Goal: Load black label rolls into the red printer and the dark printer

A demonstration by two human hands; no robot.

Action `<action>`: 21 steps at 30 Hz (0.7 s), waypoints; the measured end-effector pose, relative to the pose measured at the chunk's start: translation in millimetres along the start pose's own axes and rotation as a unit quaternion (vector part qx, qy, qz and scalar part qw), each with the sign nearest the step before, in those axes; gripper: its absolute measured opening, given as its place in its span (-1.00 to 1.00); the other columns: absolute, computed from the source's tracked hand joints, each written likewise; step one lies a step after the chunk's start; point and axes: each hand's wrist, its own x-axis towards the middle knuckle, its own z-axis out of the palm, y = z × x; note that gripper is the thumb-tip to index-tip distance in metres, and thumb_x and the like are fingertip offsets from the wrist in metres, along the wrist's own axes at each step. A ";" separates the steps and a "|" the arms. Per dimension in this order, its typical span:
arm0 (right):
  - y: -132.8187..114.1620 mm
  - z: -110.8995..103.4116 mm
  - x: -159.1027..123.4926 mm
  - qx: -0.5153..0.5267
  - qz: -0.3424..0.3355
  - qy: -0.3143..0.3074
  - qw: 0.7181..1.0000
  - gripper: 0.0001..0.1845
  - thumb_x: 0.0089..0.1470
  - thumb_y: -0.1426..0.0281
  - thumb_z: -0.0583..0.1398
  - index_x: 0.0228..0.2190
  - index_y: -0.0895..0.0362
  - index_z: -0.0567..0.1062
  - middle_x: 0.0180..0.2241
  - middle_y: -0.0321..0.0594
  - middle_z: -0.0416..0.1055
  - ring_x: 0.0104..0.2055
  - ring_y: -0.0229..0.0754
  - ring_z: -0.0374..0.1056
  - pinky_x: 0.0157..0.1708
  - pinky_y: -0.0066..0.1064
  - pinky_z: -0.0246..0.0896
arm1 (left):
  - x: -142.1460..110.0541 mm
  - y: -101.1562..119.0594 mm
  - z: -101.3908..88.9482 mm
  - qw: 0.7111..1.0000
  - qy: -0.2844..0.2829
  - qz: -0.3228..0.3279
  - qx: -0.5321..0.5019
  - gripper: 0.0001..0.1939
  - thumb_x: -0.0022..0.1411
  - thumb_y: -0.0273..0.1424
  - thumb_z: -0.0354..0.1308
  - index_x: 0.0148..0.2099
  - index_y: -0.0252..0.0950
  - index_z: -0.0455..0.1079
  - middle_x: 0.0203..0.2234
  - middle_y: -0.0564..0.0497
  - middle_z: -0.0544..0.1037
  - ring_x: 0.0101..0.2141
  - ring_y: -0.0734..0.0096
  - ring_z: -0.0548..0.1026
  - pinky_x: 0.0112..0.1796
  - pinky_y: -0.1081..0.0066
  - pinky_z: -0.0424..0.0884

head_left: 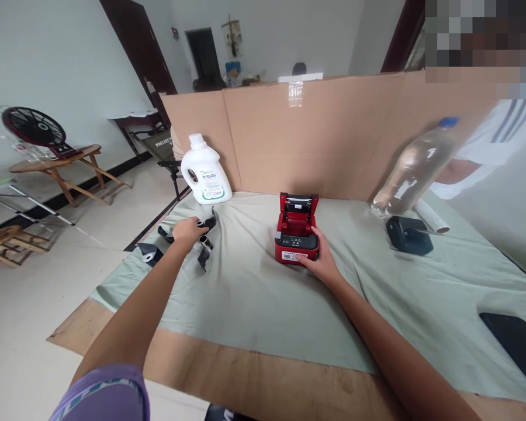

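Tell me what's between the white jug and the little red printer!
Only bare, creased green cloth lies between the white jug and the red printer, as the head view shows.

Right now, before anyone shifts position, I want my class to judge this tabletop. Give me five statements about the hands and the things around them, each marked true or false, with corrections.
1. The right hand is on the red device. True.
2. The red device's lid is closed. False: it stands open.
3. The left hand is on the handle of the white jug. False: it is at the small dark pieces in front of the jug.
4. The big clear bottle has a blue cap. True.
5. The cardboard panel stands behind the red device. True.
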 end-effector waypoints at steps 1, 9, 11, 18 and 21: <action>-1.2 0.0 0.1 0.002 -0.001 0.000 1.000 -0.05 -0.06 0.17 0.44 0.29 -0.07 0.19 0.39 -0.13 0.08 0.38 0.12 0.10 0.33 0.08 0.10 | -0.6 -1.3 0.4 1.000 -0.004 -0.004 0.009 -0.58 0.04 -0.14 0.34 -0.07 -0.22 0.50 -0.10 -0.28 0.62 -0.01 -0.20 0.53 -0.14 0.09 0.42; -0.1 0.2 0.3 -0.003 -0.003 -0.002 1.000 -0.04 -0.04 0.14 0.42 0.30 -0.07 0.17 0.37 -0.09 0.12 0.37 0.17 0.12 0.34 0.12 0.07 | -56.7 -23.6 -14.4 0.965 0.219 -0.013 -0.147 -0.48 0.17 -0.06 0.21 0.10 -0.23 0.42 0.04 -0.21 0.56 0.05 -0.12 0.49 -0.02 0.10 0.39; 3.6 0.5 0.4 -0.018 -0.007 0.002 1.000 -0.02 -0.06 0.13 0.42 0.30 -0.06 0.17 0.38 -0.08 0.10 0.38 0.18 0.09 0.36 0.12 0.01 | -77.8 -36.4 -15.8 0.957 0.253 -0.003 -0.144 -0.57 0.23 -0.13 0.14 0.06 -0.24 0.43 0.02 -0.17 0.56 0.06 -0.05 0.48 0.01 0.14 0.38; 2.5 1.2 1.2 -0.012 0.004 0.005 1.000 -0.02 -0.07 0.11 0.43 0.30 -0.06 0.18 0.37 -0.05 0.10 0.36 0.18 0.13 0.32 0.12 0.10 | -98.5 -91.3 -24.9 0.975 0.210 -0.019 -0.071 -0.70 0.21 -0.25 0.13 -0.05 -0.22 0.51 -0.20 -0.19 0.64 0.01 -0.10 0.49 -0.05 0.11 0.39; 1.1 1.4 1.3 -0.014 -0.003 0.005 1.000 -0.02 -0.07 0.12 0.43 0.30 -0.04 0.18 0.35 -0.04 0.12 0.35 0.18 0.14 0.31 0.11 0.11 | -98.9 -90.3 -27.7 0.985 0.173 0.004 -0.025 -0.69 0.19 -0.17 0.17 -0.10 -0.20 0.54 -0.25 -0.17 0.66 -0.04 -0.13 0.53 0.00 0.06 0.36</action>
